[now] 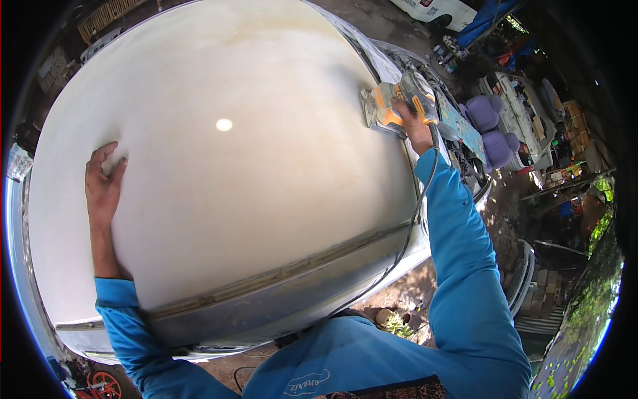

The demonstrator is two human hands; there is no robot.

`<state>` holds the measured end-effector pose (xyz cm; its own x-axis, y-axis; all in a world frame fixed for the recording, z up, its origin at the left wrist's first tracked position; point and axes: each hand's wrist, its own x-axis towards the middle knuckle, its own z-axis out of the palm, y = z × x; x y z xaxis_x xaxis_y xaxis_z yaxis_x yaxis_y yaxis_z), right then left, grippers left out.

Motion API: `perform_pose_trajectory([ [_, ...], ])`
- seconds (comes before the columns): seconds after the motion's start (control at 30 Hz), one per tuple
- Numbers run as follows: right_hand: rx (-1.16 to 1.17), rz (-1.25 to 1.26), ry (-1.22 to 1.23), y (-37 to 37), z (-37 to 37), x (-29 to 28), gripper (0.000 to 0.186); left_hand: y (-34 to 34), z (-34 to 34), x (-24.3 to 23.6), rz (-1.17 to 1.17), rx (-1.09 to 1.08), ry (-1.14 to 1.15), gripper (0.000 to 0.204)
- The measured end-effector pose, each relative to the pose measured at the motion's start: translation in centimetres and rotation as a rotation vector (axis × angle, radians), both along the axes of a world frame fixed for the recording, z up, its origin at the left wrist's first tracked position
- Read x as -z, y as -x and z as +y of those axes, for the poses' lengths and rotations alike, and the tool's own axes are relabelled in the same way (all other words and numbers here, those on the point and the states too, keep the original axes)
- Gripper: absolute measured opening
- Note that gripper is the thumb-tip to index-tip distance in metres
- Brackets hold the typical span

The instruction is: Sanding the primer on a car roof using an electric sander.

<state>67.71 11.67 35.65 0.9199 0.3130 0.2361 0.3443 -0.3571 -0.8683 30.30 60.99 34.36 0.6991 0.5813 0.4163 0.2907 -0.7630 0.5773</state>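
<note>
The right grip (416, 129) holds the sander (385, 108) by the roof's (266, 173) right edge; the left grip (104, 183) is empty, fingers bent, over the roof, which looks mostly rubbed, but I can't tell what's left

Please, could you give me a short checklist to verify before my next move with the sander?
1. Right hand gripping the orange-and-grey sander: ok.
2. Left hand away from the sander: ok, it is at the left part of the pale car roof.
3. Cable clear of the right arm: not ok, it runs close along the blue sleeve.
4. Hand protection: not ok, both hands are bare.
5. Sander switched off: cannot tell.
</note>
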Motion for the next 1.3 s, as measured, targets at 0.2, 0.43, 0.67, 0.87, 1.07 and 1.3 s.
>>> perform_pose_trajectory([
  [0.2,-0.116,-0.02,-0.063,2.4,5.0,-1.6,0.044,0.0,-0.1,-0.3,-0.012,0.015,0.04,0.034],
  [0.43,-0.234,-0.121,-0.027,4.0,9.1,-2.8,0.044,0.0,-0.7,-0.7,0.033,-0.017,0.002,0.035],
  [0.67,-0.15,-0.064,-0.025,3.0,6.5,-2.0,0.043,0.0,-0.4,-0.4,0.015,-0.007,0.017,0.035],
  [0.87,-0.039,-0.032,-0.064,1.7,1.5,-0.2,0.046,-0.2,-1.3,-0.5,0.03,-0.051,0.037,0.035],
  [1.07,0.04,0.025,0.008,0.3,-1.6,1.1,0.051,0.0,-0.2,-0.2,0.003,-0.002,-0.002,0.035],
  [1.3,-0.097,-0.074,-0.047,2.4,4.5,-0.7,0.048,-0.5,-0.9,-1.2,0.066,-0.044,-0.008,0.036],
])
